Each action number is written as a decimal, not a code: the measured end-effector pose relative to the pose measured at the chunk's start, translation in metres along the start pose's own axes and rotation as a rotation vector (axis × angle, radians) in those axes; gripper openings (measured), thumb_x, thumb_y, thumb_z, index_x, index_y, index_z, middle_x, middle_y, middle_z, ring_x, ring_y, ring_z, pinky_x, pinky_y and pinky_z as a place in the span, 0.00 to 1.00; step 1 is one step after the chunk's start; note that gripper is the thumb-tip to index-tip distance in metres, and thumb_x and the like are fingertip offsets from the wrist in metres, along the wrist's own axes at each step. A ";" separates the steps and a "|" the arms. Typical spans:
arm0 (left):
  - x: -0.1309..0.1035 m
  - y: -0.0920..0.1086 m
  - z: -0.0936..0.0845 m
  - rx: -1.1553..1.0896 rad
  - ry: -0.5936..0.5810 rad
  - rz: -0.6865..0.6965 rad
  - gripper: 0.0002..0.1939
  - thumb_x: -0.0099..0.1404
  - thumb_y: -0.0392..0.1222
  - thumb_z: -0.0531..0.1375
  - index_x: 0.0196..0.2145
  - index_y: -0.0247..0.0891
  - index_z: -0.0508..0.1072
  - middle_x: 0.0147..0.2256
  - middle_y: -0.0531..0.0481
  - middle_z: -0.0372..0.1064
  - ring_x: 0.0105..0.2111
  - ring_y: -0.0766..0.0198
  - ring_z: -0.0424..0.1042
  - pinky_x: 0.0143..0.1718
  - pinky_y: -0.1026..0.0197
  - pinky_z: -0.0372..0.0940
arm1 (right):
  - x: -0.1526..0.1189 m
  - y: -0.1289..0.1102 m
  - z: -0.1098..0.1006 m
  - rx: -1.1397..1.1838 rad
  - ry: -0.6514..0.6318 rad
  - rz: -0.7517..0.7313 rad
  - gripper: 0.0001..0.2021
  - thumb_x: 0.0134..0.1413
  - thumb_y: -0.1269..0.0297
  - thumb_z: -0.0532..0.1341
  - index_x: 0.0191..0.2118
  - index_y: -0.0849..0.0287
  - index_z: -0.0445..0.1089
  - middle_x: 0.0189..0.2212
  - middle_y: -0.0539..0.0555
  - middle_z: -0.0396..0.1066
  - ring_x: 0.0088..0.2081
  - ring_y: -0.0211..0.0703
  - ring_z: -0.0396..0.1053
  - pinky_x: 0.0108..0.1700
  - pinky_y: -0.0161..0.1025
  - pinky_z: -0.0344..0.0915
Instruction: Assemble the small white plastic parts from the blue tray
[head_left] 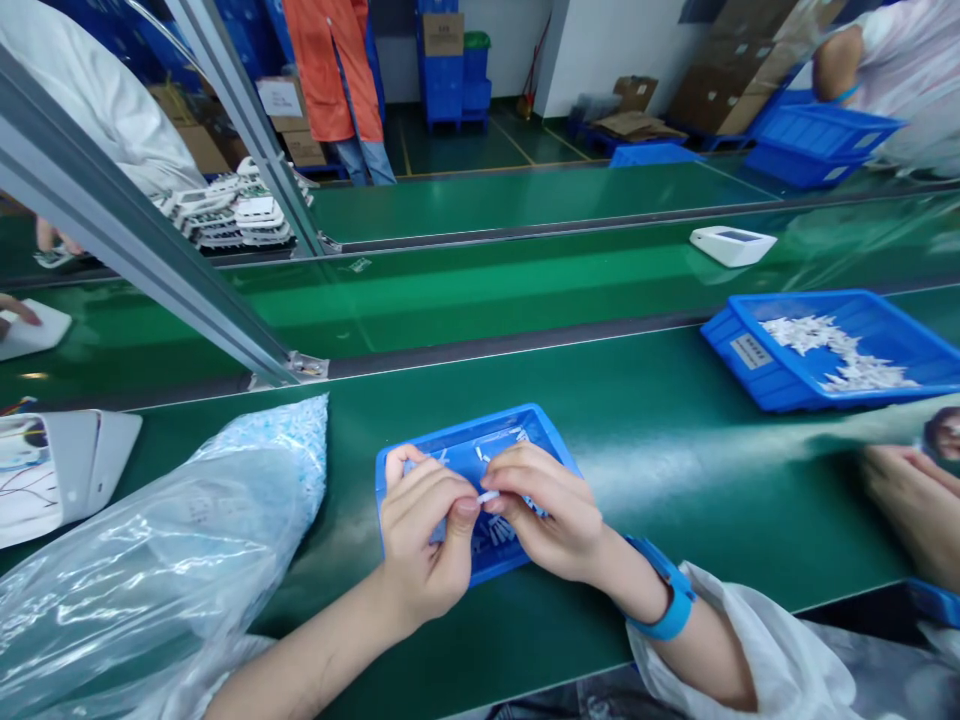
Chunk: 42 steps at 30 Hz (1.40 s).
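Note:
Both hands meet over a small blue tray (551,425) on the green bench. Between the fingertips is a small white plastic piece (489,496), too small to make out in detail. My left hand (427,530) pinches its left end with thumb and forefinger. At its other end my right hand (544,510) holds it the same way, with a blue band (671,600) round the wrist. Several small white pieces (501,528) lie in the tray below, partly hidden by my hands.
A clear plastic bag (187,530) of small pale-blue pieces lies at left, beside a white housing (97,465). A larger blue tray (780,390) of white parts stands at right. Behind are a metal post (150,210) and a white device (733,246). A co-worker's hand (915,500) is at right.

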<state>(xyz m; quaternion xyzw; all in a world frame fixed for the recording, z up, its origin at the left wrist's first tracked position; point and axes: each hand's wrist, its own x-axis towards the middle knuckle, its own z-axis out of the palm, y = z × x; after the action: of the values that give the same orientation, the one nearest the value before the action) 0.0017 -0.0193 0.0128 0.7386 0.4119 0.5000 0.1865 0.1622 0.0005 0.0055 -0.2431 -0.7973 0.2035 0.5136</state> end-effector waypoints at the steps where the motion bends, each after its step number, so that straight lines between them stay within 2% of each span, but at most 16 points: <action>1: 0.000 0.000 0.000 0.025 0.017 0.030 0.11 0.64 0.32 0.52 0.25 0.40 0.67 0.22 0.53 0.70 0.22 0.64 0.64 0.38 0.53 0.53 | 0.000 0.000 0.000 -0.011 0.000 -0.019 0.11 0.57 0.79 0.58 0.43 0.58 0.66 0.33 0.56 0.72 0.35 0.44 0.70 0.35 0.43 0.69; 5: 0.001 0.004 -0.001 0.143 0.110 0.152 0.08 0.60 0.30 0.56 0.25 0.39 0.68 0.21 0.54 0.72 0.22 0.65 0.67 0.39 0.52 0.52 | -0.004 0.000 0.002 -0.118 0.027 -0.102 0.11 0.54 0.83 0.56 0.36 0.59 0.64 0.29 0.55 0.69 0.30 0.42 0.66 0.29 0.41 0.64; 8: 0.003 0.008 0.000 0.200 0.150 0.180 0.09 0.60 0.27 0.56 0.25 0.37 0.69 0.20 0.55 0.72 0.20 0.67 0.66 0.38 0.53 0.51 | -0.007 -0.001 0.003 -0.244 0.020 -0.133 0.11 0.53 0.84 0.55 0.33 0.60 0.63 0.28 0.55 0.69 0.29 0.41 0.64 0.28 0.40 0.62; 16: 0.003 0.006 0.001 0.194 0.083 0.195 0.09 0.59 0.25 0.55 0.25 0.36 0.67 0.22 0.55 0.72 0.20 0.69 0.66 0.40 0.52 0.52 | -0.007 -0.003 0.000 -0.312 -0.060 -0.152 0.10 0.55 0.83 0.54 0.32 0.60 0.63 0.29 0.56 0.68 0.31 0.41 0.63 0.31 0.40 0.62; 23: 0.002 0.000 0.001 0.129 -0.003 0.130 0.11 0.63 0.28 0.53 0.25 0.37 0.67 0.22 0.55 0.71 0.20 0.69 0.64 0.41 0.51 0.53 | -0.005 -0.005 0.000 -0.336 -0.119 -0.158 0.10 0.56 0.84 0.55 0.31 0.61 0.63 0.28 0.57 0.68 0.31 0.42 0.62 0.31 0.41 0.63; 27: 0.004 -0.001 0.001 0.076 -0.021 0.071 0.13 0.65 0.30 0.52 0.24 0.38 0.67 0.20 0.55 0.69 0.20 0.69 0.63 0.40 0.52 0.54 | -0.005 -0.002 0.000 -0.168 -0.071 -0.077 0.10 0.55 0.84 0.55 0.35 0.61 0.64 0.32 0.57 0.70 0.33 0.40 0.64 0.33 0.40 0.65; 31: 0.004 -0.001 0.000 -0.037 0.000 0.018 0.11 0.66 0.33 0.52 0.27 0.38 0.69 0.21 0.55 0.68 0.22 0.67 0.63 0.38 0.53 0.53 | -0.001 -0.002 -0.002 -0.045 -0.032 -0.009 0.09 0.55 0.83 0.57 0.35 0.61 0.63 0.30 0.56 0.69 0.32 0.41 0.65 0.33 0.40 0.65; 35: 0.004 -0.001 -0.001 -0.070 0.039 0.006 0.11 0.67 0.35 0.51 0.29 0.39 0.69 0.23 0.54 0.69 0.23 0.66 0.65 0.38 0.52 0.53 | 0.000 -0.002 -0.003 -0.061 -0.031 -0.010 0.08 0.57 0.80 0.56 0.35 0.59 0.62 0.29 0.55 0.67 0.31 0.41 0.65 0.32 0.41 0.64; 39: 0.005 -0.002 -0.001 -0.025 -0.023 0.009 0.11 0.66 0.32 0.52 0.26 0.38 0.67 0.22 0.55 0.68 0.23 0.67 0.64 0.40 0.52 0.53 | -0.001 -0.002 0.000 -0.131 -0.069 -0.032 0.09 0.57 0.81 0.54 0.35 0.59 0.61 0.29 0.55 0.67 0.31 0.42 0.64 0.32 0.41 0.64; 42: 0.007 -0.003 0.001 0.021 -0.080 -0.043 0.12 0.67 0.33 0.52 0.26 0.39 0.68 0.23 0.55 0.68 0.25 0.66 0.65 0.40 0.53 0.55 | 0.005 -0.001 -0.006 -0.211 -0.135 -0.029 0.08 0.58 0.79 0.53 0.33 0.59 0.61 0.29 0.56 0.69 0.32 0.42 0.65 0.34 0.41 0.64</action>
<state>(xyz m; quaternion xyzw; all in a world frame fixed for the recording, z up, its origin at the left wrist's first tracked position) 0.0027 -0.0118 0.0143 0.7509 0.4252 0.4616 0.2056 0.1662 0.0033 0.0120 -0.2702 -0.8505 0.1270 0.4331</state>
